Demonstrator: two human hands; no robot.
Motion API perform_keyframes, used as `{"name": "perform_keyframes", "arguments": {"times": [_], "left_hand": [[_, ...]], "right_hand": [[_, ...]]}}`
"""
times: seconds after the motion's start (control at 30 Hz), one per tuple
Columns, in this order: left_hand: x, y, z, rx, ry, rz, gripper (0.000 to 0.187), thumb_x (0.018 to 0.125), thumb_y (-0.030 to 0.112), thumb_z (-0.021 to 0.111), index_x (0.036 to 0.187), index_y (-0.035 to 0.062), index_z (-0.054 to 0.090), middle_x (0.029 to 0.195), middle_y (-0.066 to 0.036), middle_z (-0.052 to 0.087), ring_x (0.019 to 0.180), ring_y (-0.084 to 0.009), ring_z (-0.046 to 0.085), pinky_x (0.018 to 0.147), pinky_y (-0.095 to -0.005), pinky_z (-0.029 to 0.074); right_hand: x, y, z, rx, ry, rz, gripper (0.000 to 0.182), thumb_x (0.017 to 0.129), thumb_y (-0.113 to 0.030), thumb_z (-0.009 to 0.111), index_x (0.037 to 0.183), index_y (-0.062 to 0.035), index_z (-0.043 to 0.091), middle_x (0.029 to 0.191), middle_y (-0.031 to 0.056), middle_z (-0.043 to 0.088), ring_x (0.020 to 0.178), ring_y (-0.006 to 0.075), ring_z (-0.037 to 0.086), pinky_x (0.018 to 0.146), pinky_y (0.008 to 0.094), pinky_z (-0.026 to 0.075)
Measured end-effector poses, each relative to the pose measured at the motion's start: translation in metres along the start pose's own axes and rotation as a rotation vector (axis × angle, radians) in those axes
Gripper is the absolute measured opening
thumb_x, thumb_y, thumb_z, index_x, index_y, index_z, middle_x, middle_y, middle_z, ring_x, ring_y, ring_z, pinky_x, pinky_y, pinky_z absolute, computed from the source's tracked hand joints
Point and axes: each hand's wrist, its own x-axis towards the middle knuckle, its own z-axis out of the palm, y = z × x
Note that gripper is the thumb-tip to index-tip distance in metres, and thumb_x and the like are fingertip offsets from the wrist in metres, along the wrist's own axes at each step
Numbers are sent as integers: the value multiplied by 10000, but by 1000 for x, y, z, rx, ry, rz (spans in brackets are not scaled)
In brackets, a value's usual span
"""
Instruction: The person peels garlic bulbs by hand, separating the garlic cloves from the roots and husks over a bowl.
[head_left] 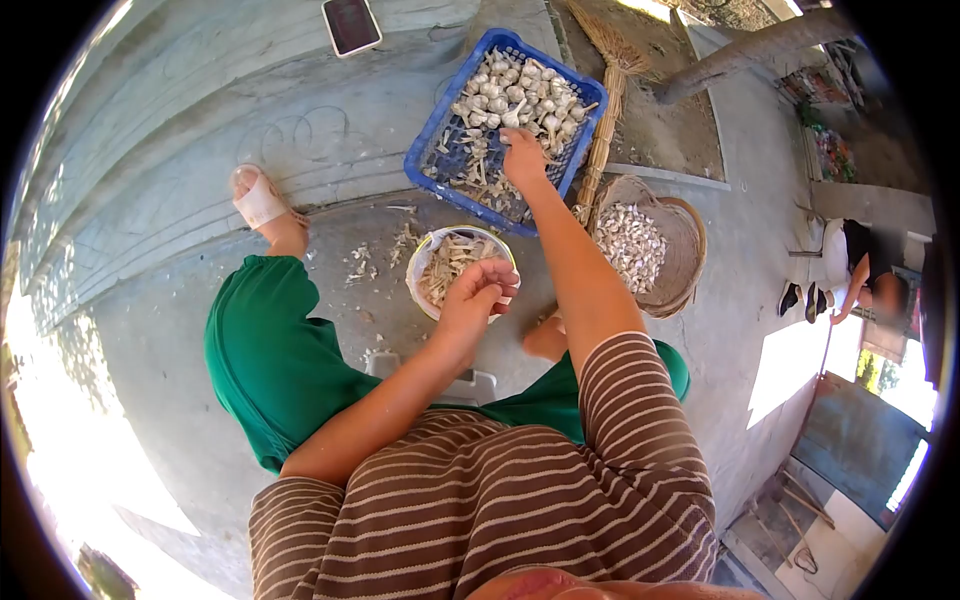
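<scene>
My right hand (525, 160) reaches into a blue plastic basket (425, 148) at the near edge of a pile of garlic bulbs (525, 88). Its fingers are curled down, and what they hold, if anything, is hidden. A garlic bulb with a stem lies right by the fingertips. Over a white bucket (418, 262) hangs my left hand (482, 295), palm turned inward, fingers loosely bent and apart, with nothing visible in them. Dry garlic stems and skins (455, 262) fill the bucket. To the right, a round woven basket (685, 255) holds loose garlic cloves (630, 245).
A straw broom (603, 120) lies along the blue basket's right side. On the step (300, 90) rests a phone (352, 26). Garlic scraps (362, 265) litter the floor left of the bucket. Another person (865, 265) is at the far right. A trunk (755, 55) slants behind.
</scene>
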Motion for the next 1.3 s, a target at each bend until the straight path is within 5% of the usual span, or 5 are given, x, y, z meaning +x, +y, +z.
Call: {"name": "perform_keyframes", "arguments": {"times": [0.3, 0.4, 0.7, 0.87, 1.3], "left_hand": [[-5, 7, -5, -35, -84, -49, 171, 899, 82, 455, 1023, 72, 572, 944, -20, 597, 854, -118, 571, 729, -255, 447], [-8, 8, -3, -41, -86, -26, 157, 898, 96, 464, 1008, 74, 573, 918, -12, 592, 835, -117, 569, 726, -255, 447], [-11, 12, -1, -88, 35, 194, 147, 916, 116, 480, 1043, 65, 533, 842, -1, 542, 736, -90, 516, 644, -233, 429], [-15, 12, -3, -209, -78, 165, 121, 926, 185, 531, 930, 74, 484, 798, -4, 508, 691, -88, 472, 615, -241, 420], [-30, 21, -11, -179, -214, 71, 262, 948, 199, 491, 1166, 63, 539, 815, 33, 502, 677, -61, 434, 578, -224, 399]], "right_hand": [[-10, 4, 8, -8, -178, 200, 260, 810, -96, 582, 1065, -100, 527, 1120, 215, 530, 910, 418, 569, 779, 454, 474], [-31, -11, -12, 344, -165, 181, 188, 864, -203, 549, 967, -46, 558, 739, 106, 611, 742, 277, 615, 703, 367, 474], [-147, -125, -143, 1192, -405, 438, 247, 945, -306, 492, 924, -71, 565, 667, -28, 509, 491, 38, 340, 424, 186, 247], [-190, -149, -170, 1424, -373, 468, 325, 941, -378, 486, 957, -59, 544, 802, 38, 577, 659, 112, 580, 605, 236, 507], [-212, -158, -185, 1239, -267, 85, 185, 936, -128, 492, 1088, -24, 506, 804, 15, 570, 699, 52, 544, 577, 195, 449]]}}
